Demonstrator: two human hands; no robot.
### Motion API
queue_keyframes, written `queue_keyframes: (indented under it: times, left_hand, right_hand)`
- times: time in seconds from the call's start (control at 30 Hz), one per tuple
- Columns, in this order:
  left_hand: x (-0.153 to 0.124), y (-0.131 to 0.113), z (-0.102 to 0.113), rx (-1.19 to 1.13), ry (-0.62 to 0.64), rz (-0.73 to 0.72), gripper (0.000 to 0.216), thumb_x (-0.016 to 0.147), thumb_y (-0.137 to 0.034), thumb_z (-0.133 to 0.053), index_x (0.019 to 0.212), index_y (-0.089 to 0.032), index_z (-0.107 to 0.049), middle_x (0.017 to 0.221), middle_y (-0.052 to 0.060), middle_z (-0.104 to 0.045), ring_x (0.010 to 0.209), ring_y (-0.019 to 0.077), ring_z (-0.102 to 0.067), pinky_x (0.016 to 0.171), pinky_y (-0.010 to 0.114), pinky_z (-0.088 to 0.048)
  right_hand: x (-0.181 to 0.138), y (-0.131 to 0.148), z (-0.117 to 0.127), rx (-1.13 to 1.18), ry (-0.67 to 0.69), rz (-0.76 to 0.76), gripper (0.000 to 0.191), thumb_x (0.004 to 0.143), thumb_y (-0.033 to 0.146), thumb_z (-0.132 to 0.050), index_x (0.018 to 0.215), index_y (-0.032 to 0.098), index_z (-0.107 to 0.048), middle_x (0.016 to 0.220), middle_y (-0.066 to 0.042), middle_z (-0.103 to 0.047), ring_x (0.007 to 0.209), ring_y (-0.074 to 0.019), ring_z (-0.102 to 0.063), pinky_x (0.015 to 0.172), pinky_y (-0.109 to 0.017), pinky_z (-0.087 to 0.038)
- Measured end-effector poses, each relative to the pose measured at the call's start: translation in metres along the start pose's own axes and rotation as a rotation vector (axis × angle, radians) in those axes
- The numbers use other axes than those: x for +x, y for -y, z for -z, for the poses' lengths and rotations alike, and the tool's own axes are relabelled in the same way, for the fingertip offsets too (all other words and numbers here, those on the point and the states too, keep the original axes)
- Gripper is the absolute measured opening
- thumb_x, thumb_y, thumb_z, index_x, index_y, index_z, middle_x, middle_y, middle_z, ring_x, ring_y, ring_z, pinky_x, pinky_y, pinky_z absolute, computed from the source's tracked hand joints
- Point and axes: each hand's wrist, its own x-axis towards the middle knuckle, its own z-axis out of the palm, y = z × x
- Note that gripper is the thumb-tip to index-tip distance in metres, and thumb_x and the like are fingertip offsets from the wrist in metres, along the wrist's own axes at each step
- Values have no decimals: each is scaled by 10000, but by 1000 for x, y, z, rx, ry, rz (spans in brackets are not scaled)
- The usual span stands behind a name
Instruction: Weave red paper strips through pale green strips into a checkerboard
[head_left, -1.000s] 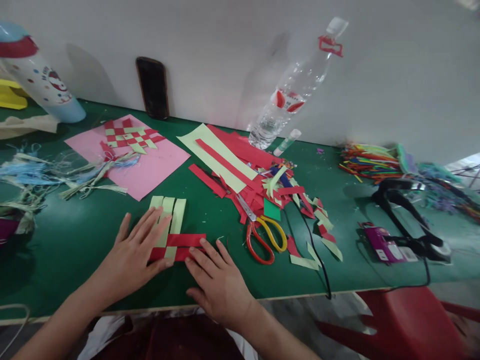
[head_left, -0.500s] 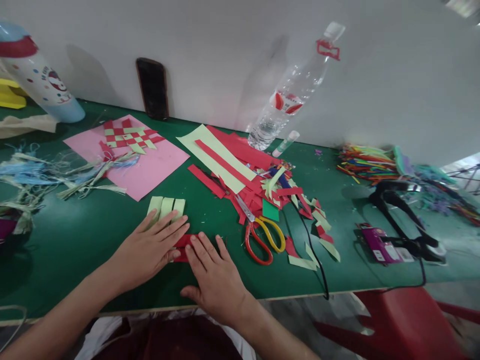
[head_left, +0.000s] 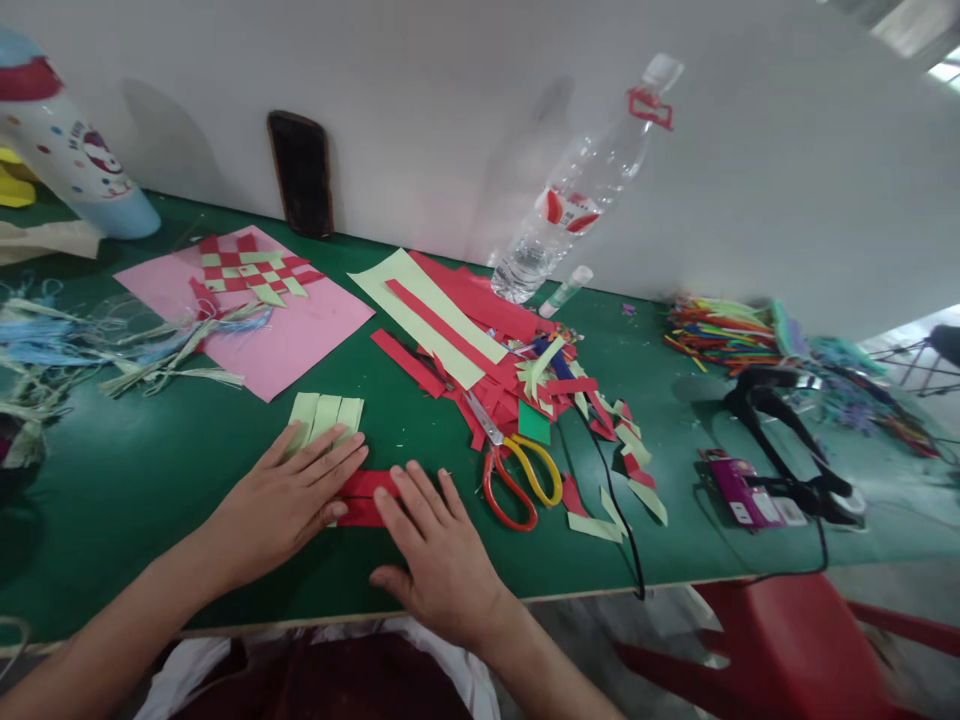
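Note:
My left hand lies flat with fingers stretched over the near part of several pale green paper strips, which lie side by side on the green table. Red paper strips run crosswise between my two hands. On their right ends rest the fingers of my right hand, spread and flat. How the red and green strips cross is hidden under my left hand. To the right lie scissors with one red and one yellow handle, blades pointing at a heap of red paper.
Pink paper bears a woven red-and-green piece. Tassels lie at left. A phone leans on the wall near a tilted plastic bottle. Paper scraps, a glue stick and a black strap are rightward.
My right hand has shifted slightly right, away from the left hand, showing more of the red strips. The whole view has moved a little. The left hand stays on the green strips.

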Motion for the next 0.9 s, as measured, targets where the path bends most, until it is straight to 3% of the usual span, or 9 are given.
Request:
queue_keyframes:
  times: [0.1,0.17,0.27,0.4,0.5,0.7,0.9]
  left_hand:
    - [-4,1,9,-31,-49,11,670,996,-504,-410,1580,-272,-179,1581,33,-414,1488,225,-310,1245,442,-23]
    - [-12,2,18,-44,-73,39,708,986,-507,-419,1588,-248,-151,1610,39,-362,1513,249,-238,1249,443,-4]
    - [-37,5,26,-34,-116,199,644,1003,-445,-384,1585,-284,-158,1625,25,-338,1512,296,-235,1245,516,-75]
    - [-79,4,18,7,-157,341,607,996,-441,-370,1569,-311,-218,1586,25,-413,1460,328,-356,1225,562,-181]
    - [-99,-3,8,32,-202,320,600,980,-419,-410,1554,-320,-265,1515,39,-512,1414,321,-432,1225,542,-197]
    - [-89,-36,5,80,-229,150,504,913,-416,-573,1406,-322,-525,1402,55,-606,1318,266,-525,1247,458,-137]
    - [-74,-51,-9,-63,-276,265,492,894,-613,-555,1321,-374,-599,1348,22,-643,1286,246,-537,1249,446,-101]
  right_hand:
    - [-10,-7,7,-50,-71,-109,536,1015,374,-471,1473,98,-435,1548,-149,-431,1491,-311,-271,1186,-574,-290]
    - [-20,-13,8,-54,-76,-106,494,1014,322,-464,1453,97,-463,1504,-139,-495,1472,-290,-323,1189,-547,-306]
    - [-30,-22,7,-88,-82,-105,450,1006,279,-466,1422,112,-507,1469,-133,-537,1433,-296,-396,1167,-547,-351]
    - [-24,-23,7,-176,-213,-219,436,1008,215,-437,1410,61,-505,1483,-189,-502,1442,-340,-372,1114,-569,-411]
    - [-1,-10,9,-127,-222,-142,425,1007,185,-408,1405,75,-510,1487,-173,-499,1469,-321,-326,1119,-544,-421]
    - [37,16,7,-30,-125,36,398,1013,188,-404,1369,99,-557,1479,-134,-522,1469,-305,-332,1153,-532,-389]
    - [34,2,-6,-23,-56,76,374,1012,239,-466,1354,137,-576,1431,-128,-575,1429,-300,-408,1140,-539,-406]
